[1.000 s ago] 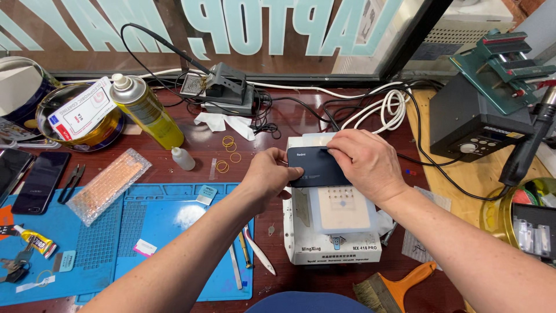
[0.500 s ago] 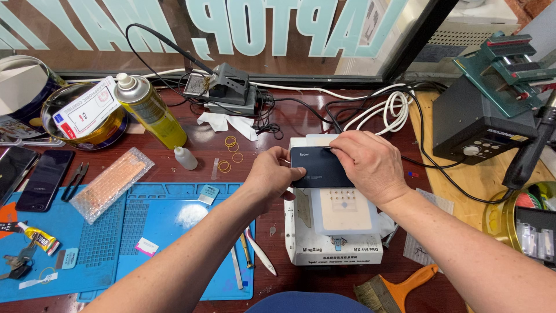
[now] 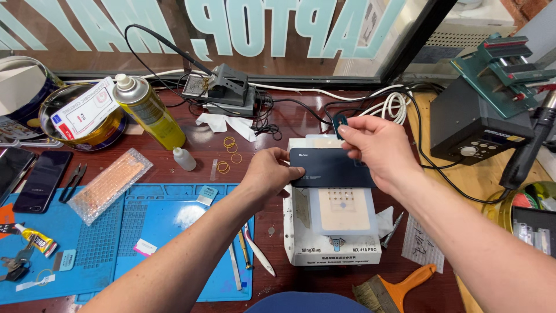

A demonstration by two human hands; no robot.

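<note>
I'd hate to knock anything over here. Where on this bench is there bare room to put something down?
Bare patches: the blue mat between the bubble-wrap packet and the tweezers, and the wood between the white heating machine and black station. Crowded: the cables at the back, and where the left hand and right hand hold the dark phone.

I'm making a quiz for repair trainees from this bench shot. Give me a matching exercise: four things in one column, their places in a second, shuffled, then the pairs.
Things:
1. dark blue phone
2. yellow spray can
3. orange-handled brush
4. black phone

Places:
A. at the near edge, right of the white machine
B. far left, beside the blue mat
C. held by the left hand and right hand over the white machine
D. leaning at the back left, by a round tin

Pairs: 1-C, 2-D, 3-A, 4-B
</note>
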